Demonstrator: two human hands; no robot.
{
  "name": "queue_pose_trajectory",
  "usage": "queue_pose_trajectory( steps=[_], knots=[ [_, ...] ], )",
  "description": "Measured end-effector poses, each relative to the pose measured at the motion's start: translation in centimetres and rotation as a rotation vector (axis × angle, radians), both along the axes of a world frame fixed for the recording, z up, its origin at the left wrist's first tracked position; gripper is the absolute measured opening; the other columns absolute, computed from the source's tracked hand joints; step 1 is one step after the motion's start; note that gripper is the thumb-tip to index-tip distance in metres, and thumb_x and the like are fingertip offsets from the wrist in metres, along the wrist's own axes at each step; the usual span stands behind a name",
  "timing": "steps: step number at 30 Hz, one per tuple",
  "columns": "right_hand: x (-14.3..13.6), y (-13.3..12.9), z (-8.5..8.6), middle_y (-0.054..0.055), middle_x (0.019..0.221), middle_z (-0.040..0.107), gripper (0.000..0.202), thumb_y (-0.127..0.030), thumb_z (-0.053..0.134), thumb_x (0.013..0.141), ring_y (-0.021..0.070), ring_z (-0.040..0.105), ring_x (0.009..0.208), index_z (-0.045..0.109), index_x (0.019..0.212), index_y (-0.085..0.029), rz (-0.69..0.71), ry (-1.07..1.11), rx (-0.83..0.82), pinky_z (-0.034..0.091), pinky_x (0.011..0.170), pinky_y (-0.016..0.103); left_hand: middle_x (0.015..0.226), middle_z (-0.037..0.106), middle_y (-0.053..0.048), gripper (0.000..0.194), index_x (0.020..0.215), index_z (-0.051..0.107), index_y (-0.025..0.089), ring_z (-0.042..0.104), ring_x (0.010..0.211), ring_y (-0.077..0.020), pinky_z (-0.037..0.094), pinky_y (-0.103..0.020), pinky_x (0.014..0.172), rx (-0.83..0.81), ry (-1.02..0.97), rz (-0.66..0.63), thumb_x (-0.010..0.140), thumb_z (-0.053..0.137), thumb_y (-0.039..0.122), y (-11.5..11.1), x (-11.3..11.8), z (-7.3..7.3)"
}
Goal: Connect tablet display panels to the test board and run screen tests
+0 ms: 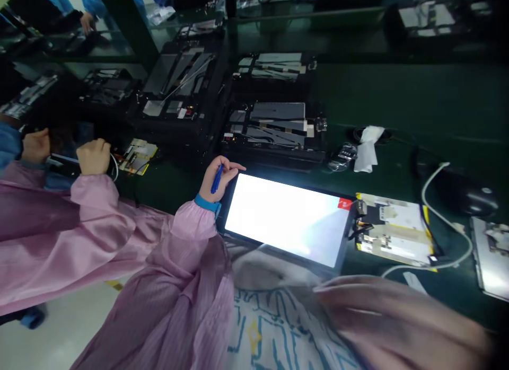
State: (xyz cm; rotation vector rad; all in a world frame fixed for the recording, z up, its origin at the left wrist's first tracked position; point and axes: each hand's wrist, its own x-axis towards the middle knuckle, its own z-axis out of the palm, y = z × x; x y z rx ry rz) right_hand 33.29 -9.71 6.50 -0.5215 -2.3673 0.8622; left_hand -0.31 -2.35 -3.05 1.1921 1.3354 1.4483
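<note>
White-glowing rectangular display panel in a black frame (286, 219) is lying on the dark green bench (417, 110), its square red corner sticker (344, 203) bearing a pale, unreadable mark. Left hand (207, 183), holding a slim blue pen-like tool (217, 179), is extending fingers at the upper left corner; right hand (401, 319), blurred, is showing beyond the lower right, grip impossible to tell.

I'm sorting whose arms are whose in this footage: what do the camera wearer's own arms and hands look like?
The left hand is ungloved, with a bright blue band around the wrist. Its arm wears a loose, creased pink sleeve, narrower toward the wrist. The right hand is badly blurred; no sleeve or band can be made out.
</note>
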Motion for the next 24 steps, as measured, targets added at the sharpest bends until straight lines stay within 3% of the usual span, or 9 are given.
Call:
queue_pose_trajectory(
  steps=[4,7,15,21,24],
  knots=[
    [-4.9,-0.9,-0.4,0.007,0.111,0.070,0.022,-0.019,0.045,0.097,0.0156,0.064,0.111,0.061,0.111,-0.017,0.165,0.148,-0.001,0.055,0.093,0.024,0.086,0.074,-0.005,0.028,0.074,0.040,0.021,0.068,0.085,-0.0208,0.044,-0.034,0.078,0.008,-0.005,0.003,0.078,0.067,0.022,0.0,0.0,0.0],
    [-6.7,-1.0,-0.5,0.011,0.120,0.067,0.022,-0.018,0.047,0.095,0.0190,0.063,0.113,0.062,0.111,-0.012,0.264,0.123,0.044,0.056,0.092,0.027,0.085,0.074,-0.005,0.028,0.074,0.040,0.021,0.068,0.085,-0.0207,0.044,-0.034,0.078,0.009,-0.014,0.001,0.078,0.067,0.022,0.1,0.1,0.1],
    [-7.1,-1.1,-0.4,0.019,0.132,0.058,0.031,-0.023,0.043,0.097,0.0247,0.057,0.123,0.059,0.119,-0.008,0.464,-0.007,0.005,0.052,0.098,0.031,0.082,0.073,-0.004,0.028,0.075,0.042,0.021,0.067,0.077,-0.0197,0.045,-0.032,0.070,0.004,-0.076,0.022,0.075,0.070,0.023,0.2,0.3,0.7],
    [-6.7,-0.1,0.1,0.017,0.131,0.059,0.030,-0.021,0.044,0.096,0.0220,0.051,0.128,0.059,0.118,-0.007,0.439,0.021,-0.057,0.047,0.105,0.030,0.082,0.072,-0.003,0.030,0.074,0.042,0.021,0.068,0.081,-0.0205,0.047,-0.035,0.076,0.015,-0.066,0.029,0.075,0.072,0.026,0.0,0.5,0.9],
    [-6.7,0.4,0.5,0.017,0.131,0.060,0.031,-0.026,0.042,0.098,0.0219,0.053,0.127,0.060,0.117,-0.008,0.516,0.012,-0.081,0.047,0.104,0.031,0.082,0.072,-0.003,0.028,0.074,0.043,0.020,0.068,0.082,-0.0202,0.047,-0.035,0.077,0.021,-0.064,0.021,0.076,0.071,0.025,0.0,0.4,0.8]
  ],
)
